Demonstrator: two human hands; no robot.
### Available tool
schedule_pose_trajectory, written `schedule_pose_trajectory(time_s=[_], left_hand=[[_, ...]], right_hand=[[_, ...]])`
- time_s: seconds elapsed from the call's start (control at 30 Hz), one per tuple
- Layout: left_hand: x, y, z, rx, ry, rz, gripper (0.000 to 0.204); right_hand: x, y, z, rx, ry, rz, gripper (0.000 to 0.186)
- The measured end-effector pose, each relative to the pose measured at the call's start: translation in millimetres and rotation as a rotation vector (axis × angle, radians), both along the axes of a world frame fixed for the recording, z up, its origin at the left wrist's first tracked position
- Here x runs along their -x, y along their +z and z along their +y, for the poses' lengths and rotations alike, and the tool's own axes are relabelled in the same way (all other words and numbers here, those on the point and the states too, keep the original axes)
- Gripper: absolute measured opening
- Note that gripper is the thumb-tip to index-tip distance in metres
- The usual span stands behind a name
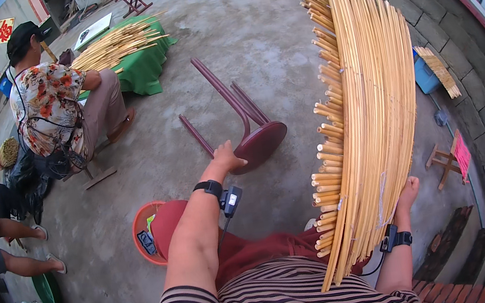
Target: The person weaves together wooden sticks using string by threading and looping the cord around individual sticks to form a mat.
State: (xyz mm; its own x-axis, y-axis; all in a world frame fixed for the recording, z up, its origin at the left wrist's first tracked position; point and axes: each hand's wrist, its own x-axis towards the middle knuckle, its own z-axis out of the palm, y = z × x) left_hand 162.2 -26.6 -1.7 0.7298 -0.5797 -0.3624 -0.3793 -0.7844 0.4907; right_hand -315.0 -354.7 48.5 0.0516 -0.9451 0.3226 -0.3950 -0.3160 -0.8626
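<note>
Canes (368,114), pale yellow and long, stand in a thick bundle that leans up and away from the person's right side, cut ends showing in a stepped row along the bundle's left edge. Right hand (407,194) is pressed against the bundle's far side low down, fingers wrapped behind it (I cannot tell how tightly they close, since the canes hide most of them). A black band with a small device and a cable sits on that wrist.

Left hand (227,155) reaches forward to a dark red stool (253,140) lying tipped on the concrete floor (250,37), its legs pointing away. The fingers curl down over the rim of the round seat and touch it; the grip looks loose, and I cannot say it is fully closed. This wrist wears a black band too, with a small lit device hanging just below it.

Near the left knee an orange basin (142,232) rests on the floor with a dark object and something green inside. Further off on the left, a person in a flowered shirt (47,105) sits beside a green cloth (145,65) piled with more canes. On the right, a small wooden stool (445,162) stands by the stone wall (458,44), with a blue box (424,77) beyond it.
</note>
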Motion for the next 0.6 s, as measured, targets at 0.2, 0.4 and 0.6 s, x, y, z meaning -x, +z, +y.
schedule_pose_trajectory(time_s=[0.2,0.4,0.6], left_hand=[[7,-42,-19,0.504,0.163,0.15,0.056],[-4,-38,-6,0.649,0.267,0.207,0.059],[-15,98,0,1.04,0.348,0.595,0.036]], right_hand=[[34,24,15,-0.019,-0.12,0.029,0.013],[34,30,16,0.028,-0.05,0.035,0.013],[6,33,31,-0.034,-0.017,-0.012,0.013]])
